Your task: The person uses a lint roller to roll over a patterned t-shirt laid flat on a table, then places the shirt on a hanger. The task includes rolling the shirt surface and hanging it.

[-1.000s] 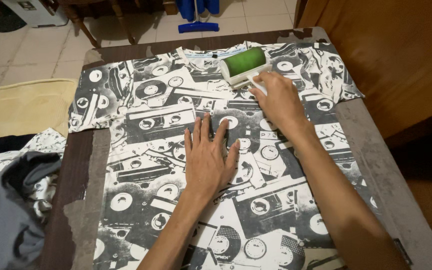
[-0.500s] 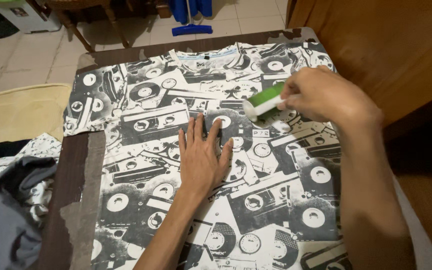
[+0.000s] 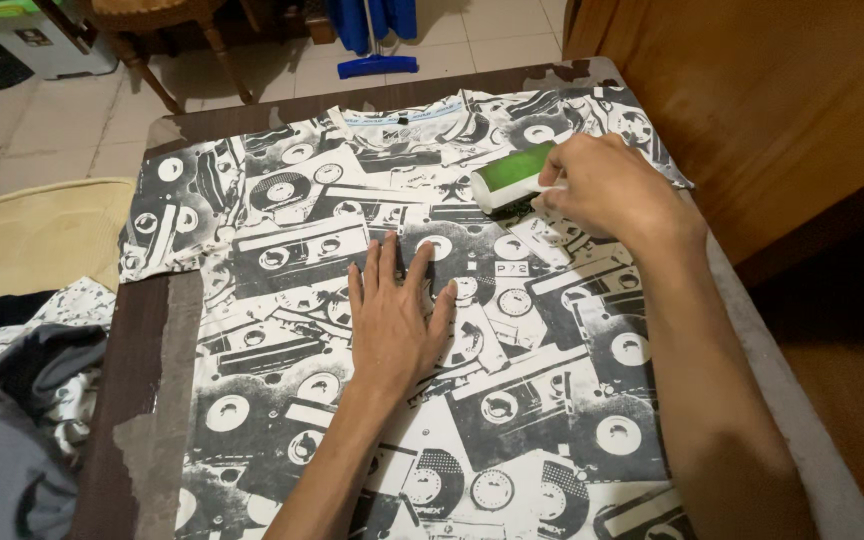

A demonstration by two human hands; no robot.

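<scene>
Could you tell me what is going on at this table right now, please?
A person has a black-and-white cassette-print T-shirt spread flat on a worn dark table. The left hand lies flat, palm down, on the middle of the shirt. The right hand grips a lint roller with a green drum, set against the fabric just below the collar. A pile of other clothes lies off the table's left edge.

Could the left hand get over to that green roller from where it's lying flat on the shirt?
Probably yes. The left hand lies flat on the shirt, with only flat fabric between it and the green lint roller. The right hand already grips the roller's handle, though.
</scene>
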